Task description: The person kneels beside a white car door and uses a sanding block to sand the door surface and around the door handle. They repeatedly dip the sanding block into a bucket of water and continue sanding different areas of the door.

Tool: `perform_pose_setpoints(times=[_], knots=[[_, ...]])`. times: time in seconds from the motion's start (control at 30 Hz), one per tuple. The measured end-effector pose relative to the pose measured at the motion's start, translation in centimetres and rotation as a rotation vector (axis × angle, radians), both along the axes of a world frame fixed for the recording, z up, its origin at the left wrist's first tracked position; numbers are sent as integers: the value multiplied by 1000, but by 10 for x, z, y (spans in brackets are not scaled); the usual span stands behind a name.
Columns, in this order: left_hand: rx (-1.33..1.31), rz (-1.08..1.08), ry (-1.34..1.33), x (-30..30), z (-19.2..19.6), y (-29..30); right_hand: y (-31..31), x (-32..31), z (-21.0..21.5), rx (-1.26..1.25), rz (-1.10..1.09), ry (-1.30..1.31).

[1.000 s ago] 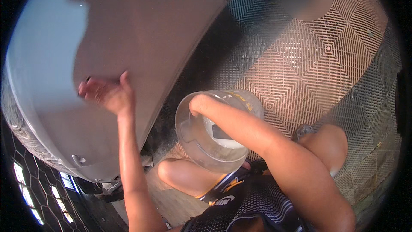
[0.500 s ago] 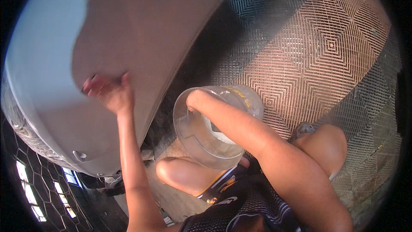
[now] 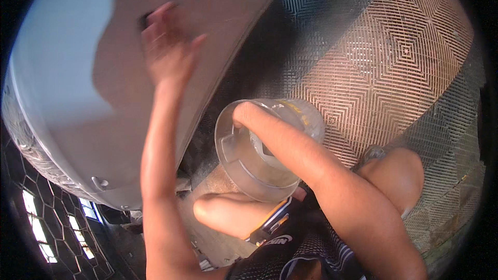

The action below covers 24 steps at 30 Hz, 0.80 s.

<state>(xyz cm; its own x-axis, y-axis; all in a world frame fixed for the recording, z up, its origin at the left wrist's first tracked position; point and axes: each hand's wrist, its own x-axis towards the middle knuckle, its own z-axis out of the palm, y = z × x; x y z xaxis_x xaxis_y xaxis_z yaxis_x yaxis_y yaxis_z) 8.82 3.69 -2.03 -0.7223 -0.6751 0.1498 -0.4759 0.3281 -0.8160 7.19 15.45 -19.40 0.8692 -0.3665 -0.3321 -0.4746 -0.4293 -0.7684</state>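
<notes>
My left hand, blurred by motion, is over the glossy grey car panel. Its thumb stands apart and the fingers reach forward. A dark patch shows at the fingertips; I cannot tell if it is an object or a reflection. A clear plastic bucket with yellow print leans between my legs, its mouth tilted toward me. Across that mouth lies my right forearm, and my right hand is bent and closed at the far rim. The wrist and rim hide its fingers. Inside the bucket is something whitish, partly covered by my arm.
Beige and dark grey grid floor tiles spread to the right. My bent knees flank the bucket. Hexagonal dark panelling with bright reflections appears at lower left, beyond the car's edge.
My left hand has moved up and to the right along the panel. My right hand stays at the bucket's rim; the whole scene has shifted slightly right.
</notes>
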Motion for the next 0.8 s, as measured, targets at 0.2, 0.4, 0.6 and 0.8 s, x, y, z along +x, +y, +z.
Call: perform_pose_setpoints(times=[0.2,0.4,0.6,0.8], knots=[[-148,12,135,17,45,18,-6,-12,-5,29,-20,-27],[267,-74,-43,-62,-110,-28,20,18,25,-22,86,-65],[-40,26,-207,-18,82,0,9,-14,12,-33,35,-40],[-174,-73,63,-11,97,1,5,-9,16,-55,50,-33]])
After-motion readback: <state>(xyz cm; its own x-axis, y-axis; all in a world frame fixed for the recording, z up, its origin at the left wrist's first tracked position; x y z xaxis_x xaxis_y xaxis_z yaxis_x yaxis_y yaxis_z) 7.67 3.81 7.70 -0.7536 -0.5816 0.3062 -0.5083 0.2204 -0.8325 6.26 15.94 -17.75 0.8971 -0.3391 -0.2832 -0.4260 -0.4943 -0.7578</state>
